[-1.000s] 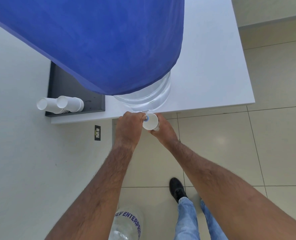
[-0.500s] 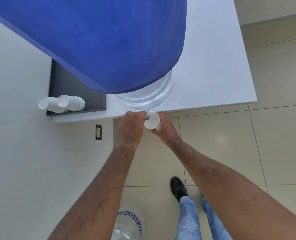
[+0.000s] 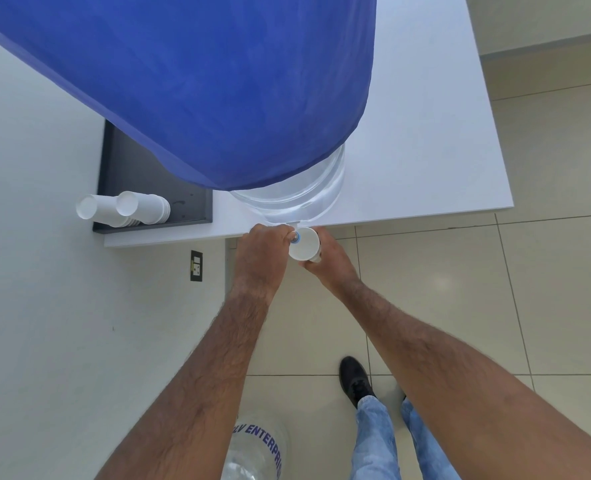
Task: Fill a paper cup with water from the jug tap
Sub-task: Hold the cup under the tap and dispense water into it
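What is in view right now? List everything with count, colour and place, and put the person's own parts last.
water jug: one, clear, under a blue cover, on the table at its near edge
tap: one, white and blue, at the jug's base
paper cup: one, white, held under the tap
cup stacks: two, white, lying on their sides, far left of the table
tray: one, dark, under the stacks
table: one, white
wall socket: one, dark, below the table
empty jug: one, clear, blue lettering, on the floor
shoe: one, black
left hand: at the tap
right hand: holding the cup
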Demonstrator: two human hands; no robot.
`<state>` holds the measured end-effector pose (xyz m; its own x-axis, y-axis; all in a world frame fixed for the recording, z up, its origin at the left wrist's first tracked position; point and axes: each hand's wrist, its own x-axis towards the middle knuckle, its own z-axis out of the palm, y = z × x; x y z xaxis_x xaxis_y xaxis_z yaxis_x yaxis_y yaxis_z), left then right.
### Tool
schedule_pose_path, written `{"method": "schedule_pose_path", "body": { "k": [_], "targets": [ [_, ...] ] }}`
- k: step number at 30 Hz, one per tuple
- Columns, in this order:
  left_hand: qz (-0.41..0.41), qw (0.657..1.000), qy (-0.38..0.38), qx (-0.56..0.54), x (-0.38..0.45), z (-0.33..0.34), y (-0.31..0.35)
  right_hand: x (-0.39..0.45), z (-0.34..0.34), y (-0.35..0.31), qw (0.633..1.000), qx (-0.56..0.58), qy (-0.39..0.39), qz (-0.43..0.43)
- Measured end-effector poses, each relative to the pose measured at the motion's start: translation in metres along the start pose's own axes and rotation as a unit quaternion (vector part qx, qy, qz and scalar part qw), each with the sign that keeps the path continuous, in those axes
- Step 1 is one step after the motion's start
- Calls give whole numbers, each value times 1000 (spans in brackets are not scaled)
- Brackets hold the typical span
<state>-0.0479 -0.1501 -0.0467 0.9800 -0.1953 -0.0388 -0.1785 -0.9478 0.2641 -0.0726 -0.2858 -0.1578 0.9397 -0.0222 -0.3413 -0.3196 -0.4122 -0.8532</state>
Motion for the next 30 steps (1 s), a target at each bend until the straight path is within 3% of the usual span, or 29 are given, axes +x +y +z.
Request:
{"method": "schedule_pose_path", "body": {
  "k": [12, 20, 24, 30],
  "targets": [
    [6, 1000, -9, 2, 0, 3, -2, 2, 1, 2, 1000, -2, -5, 0],
    [70, 995, 25, 65, -15, 16, -9, 2, 2, 4, 1000, 0, -8, 0],
    [68, 993, 60, 79, -25, 27, -11, 1, 4, 4, 1000, 6, -8, 4],
    [26, 998, 32, 56, -30, 34, -13, 2, 4, 4, 1000, 3, -13, -6]
  ]
}}
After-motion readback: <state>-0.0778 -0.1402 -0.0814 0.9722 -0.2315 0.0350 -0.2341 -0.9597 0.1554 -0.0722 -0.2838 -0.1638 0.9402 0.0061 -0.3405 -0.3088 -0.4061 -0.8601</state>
